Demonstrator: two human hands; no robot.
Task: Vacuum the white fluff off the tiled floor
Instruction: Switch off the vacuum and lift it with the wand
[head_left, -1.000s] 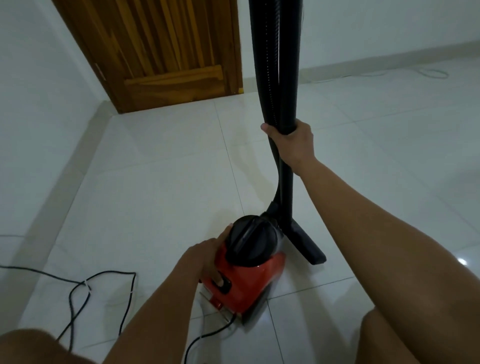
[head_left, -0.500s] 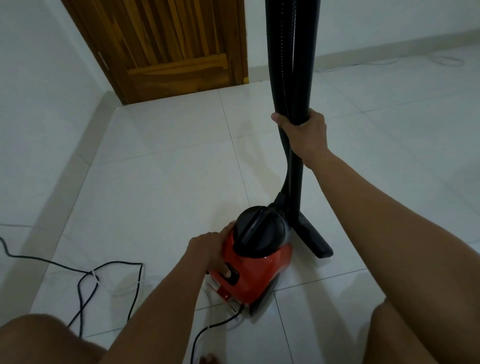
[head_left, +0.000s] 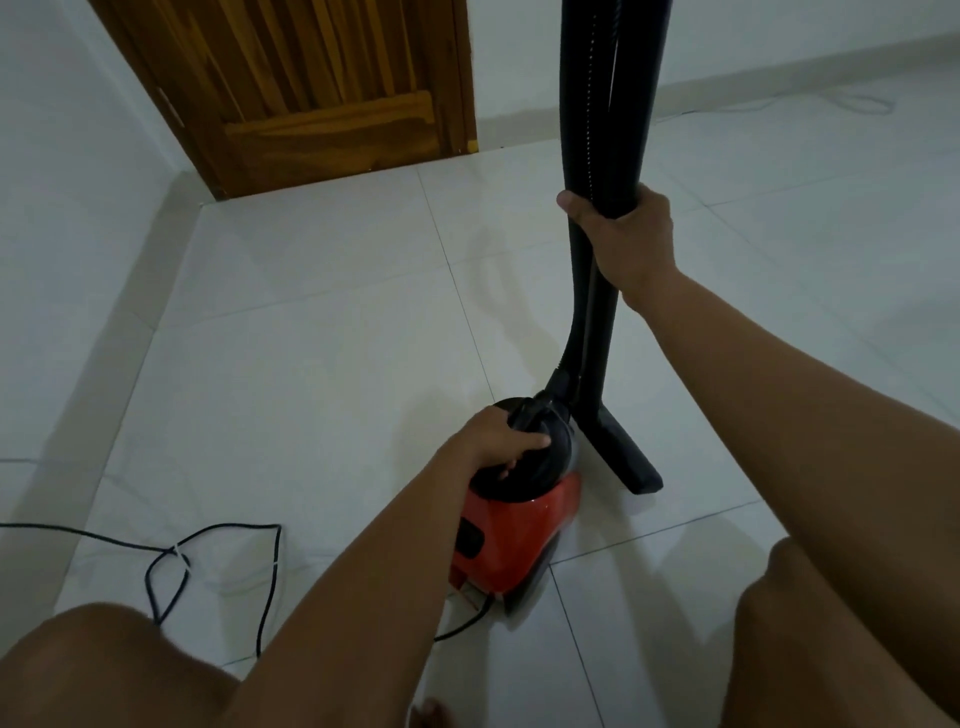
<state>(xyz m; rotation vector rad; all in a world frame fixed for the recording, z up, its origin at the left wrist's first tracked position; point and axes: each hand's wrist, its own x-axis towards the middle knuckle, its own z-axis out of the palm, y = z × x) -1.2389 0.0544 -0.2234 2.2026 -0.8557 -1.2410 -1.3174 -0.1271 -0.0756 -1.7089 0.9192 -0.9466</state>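
Observation:
A red vacuum cleaner (head_left: 511, 540) with a black domed top sits on the white tiled floor (head_left: 311, 374). My left hand (head_left: 498, 436) grips the black handle on that top. My right hand (head_left: 621, 234) holds the black wand and ribbed hose (head_left: 602, 104) together, standing upright. The black floor nozzle (head_left: 626, 452) rests on the tiles just right of the vacuum. No white fluff shows on the floor in this view.
The black power cord (head_left: 218, 551) loops over the tiles at lower left. A wooden door (head_left: 311, 88) stands at the back, with white walls on the left and behind. A thin white cable (head_left: 857, 101) lies at far right. My knees fill the bottom corners.
My left hand has moved up from the switch on the red body to the black handle on top. The view has shifted slightly; wand and right hand stay as they were.

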